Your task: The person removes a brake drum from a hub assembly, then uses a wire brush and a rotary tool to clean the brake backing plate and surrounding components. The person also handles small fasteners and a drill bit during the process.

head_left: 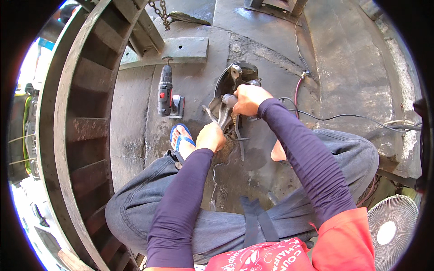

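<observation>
My right hand is closed around a grey metal part with a rounded, knob-like end. Just nearer to me, my left hand is closed at the lower end of a long grey metal piece that slants up toward that knob; its fingers partly hide the grip. Both hands work over a dark, shallow, curved pan on the ground. At its far side lies a metal arm with a hole through its end. Thin bent metal rods stick out beside my left hand.
Left of the pan, a black cordless drill lies near a steel plate. A rusty ladder-like steel frame rises along the left. Black cable and a red hose run at right. A round fan stands lower right.
</observation>
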Demonstrator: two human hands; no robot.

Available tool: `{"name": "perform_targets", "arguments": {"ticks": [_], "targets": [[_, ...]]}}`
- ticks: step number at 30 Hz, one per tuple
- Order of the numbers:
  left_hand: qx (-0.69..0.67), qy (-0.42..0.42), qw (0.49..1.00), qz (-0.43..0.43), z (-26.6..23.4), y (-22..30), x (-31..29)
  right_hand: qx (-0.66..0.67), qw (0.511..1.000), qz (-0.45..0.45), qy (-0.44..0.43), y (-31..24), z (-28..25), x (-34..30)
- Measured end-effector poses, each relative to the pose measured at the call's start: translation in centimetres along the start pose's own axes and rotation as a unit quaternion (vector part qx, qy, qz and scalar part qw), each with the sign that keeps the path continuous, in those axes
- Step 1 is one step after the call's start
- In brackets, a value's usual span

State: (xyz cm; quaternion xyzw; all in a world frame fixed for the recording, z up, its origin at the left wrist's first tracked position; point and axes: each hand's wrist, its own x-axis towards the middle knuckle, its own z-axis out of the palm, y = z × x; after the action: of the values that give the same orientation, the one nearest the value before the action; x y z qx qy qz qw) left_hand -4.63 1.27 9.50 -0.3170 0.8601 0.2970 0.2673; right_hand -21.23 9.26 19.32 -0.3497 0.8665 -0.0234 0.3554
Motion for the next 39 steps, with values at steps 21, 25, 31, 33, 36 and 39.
{"name": "perform_targets", "arguments": {"ticks": [21, 25, 31, 33, 36, 39], "targets": [[-0.018, -0.039, 0.999, -0.029, -0.5, 0.4, -0.2, -0.045, 0.994, -0.099, -0.01, 1.5, -1.0, -0.4], [-0.009, -0.022, 1.0, -0.012, -0.2, 0.2, -0.1, -0.085, 0.995, -0.053, 0.018, 1.2, -1.1, -0.4], [-0.001, -0.024, 1.0, -0.007, 0.3, -0.1, 0.4, -0.057, 0.994, -0.087, 0.027, 1.3, -1.0, -1.1], [0.019, -0.005, 1.0, 0.008, 0.3, -0.1, 0.5, -0.098, 0.992, -0.07, 0.045, 1.4, -1.2, -0.9], [-0.014, -0.074, 0.995, -0.066, 0.0, 0.2, 0.7, -0.108, 0.991, -0.071, 0.026, 1.8, -1.4, -0.8], [-0.029, -0.079, 0.993, -0.079, -0.5, 0.7, 0.3, -0.108, 0.991, -0.068, 0.028, 2.1, -1.3, -0.9]]}}
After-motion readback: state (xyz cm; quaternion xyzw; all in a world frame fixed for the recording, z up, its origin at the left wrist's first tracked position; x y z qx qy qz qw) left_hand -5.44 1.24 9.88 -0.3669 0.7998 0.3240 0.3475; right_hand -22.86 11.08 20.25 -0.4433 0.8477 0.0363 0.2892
